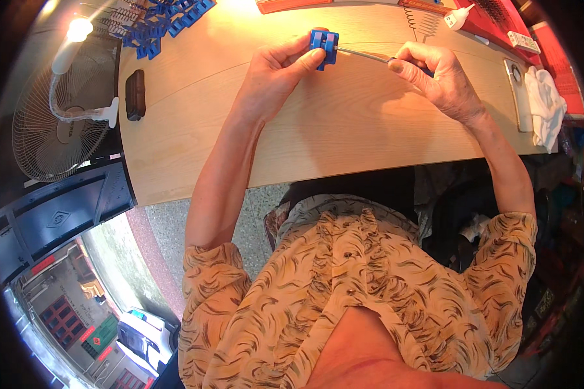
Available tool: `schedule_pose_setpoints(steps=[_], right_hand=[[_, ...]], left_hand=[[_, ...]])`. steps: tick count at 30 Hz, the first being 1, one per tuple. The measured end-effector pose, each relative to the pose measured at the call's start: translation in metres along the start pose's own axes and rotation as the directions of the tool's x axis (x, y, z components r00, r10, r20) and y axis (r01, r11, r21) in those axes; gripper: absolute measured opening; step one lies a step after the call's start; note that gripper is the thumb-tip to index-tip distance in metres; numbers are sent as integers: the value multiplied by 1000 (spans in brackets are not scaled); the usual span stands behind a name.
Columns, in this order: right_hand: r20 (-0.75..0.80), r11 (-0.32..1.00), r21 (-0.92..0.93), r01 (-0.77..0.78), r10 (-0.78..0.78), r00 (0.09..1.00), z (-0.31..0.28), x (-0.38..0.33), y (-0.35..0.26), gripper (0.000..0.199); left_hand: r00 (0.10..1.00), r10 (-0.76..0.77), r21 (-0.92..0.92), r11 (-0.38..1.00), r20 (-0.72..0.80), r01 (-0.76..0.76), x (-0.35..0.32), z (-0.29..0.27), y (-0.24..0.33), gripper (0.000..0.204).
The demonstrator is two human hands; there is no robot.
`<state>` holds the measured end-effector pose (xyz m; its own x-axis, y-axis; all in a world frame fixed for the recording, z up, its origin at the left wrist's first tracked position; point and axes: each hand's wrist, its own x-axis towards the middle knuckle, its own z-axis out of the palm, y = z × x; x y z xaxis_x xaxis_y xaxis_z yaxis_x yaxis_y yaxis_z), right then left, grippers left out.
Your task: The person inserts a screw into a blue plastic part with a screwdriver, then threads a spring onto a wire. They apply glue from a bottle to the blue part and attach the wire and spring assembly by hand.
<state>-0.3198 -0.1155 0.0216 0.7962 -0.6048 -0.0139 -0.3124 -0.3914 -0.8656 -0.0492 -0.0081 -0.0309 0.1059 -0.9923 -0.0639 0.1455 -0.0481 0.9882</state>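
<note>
The blue plastic block point(324, 45) sits at the upper middle of the frame, lifted just above the wooden desk point(318, 129) and pinched in the left hand point(276, 71), thumb on its near face and fingers curled behind. From the right a thin metal screwdriver point(365, 55) points into the block's side, its tip touching or just entering the part; the right hand point(435, 78) is closed around its handle. By the look of it this block is mid-way through being worked on, the tool at its side and the piece not yet set down (whether the screw is tight cannot be told). Nearer the viewer, both forearms rise from a patterned shirt at the lower edge. Farther off, at the top left of the frame, a heap of like blue blocks point(169, 23) lies beside coiled springs point(118, 21). A dark pouch point(135, 94) lies at the desk's left edge, a phone point(519, 91) and white cloth point(546, 107) at the right.
</note>
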Motion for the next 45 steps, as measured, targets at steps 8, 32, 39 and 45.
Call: schedule_pose_setpoints(steps=[8,32,39,45], right_hand=[[34,999,49,-9,7,999,-2,2,7,29],[-542,779,-611,-137,-287,790,-56,-24,93,21],[-400,620,-785,9,-517,757,-6,16,31,48],[-124,723,-539,432,-575,808,55,52,-17,55]], left_hand=[[998,37,12,999,42,-37,1,-3,0,34],[995,-97,-519,850,26,96,5,-2,18,40],[993,-118,-524,844,24,113,3,-3,13,41],[992,-110,-413,902,65,127,-5,-1,9,42]])
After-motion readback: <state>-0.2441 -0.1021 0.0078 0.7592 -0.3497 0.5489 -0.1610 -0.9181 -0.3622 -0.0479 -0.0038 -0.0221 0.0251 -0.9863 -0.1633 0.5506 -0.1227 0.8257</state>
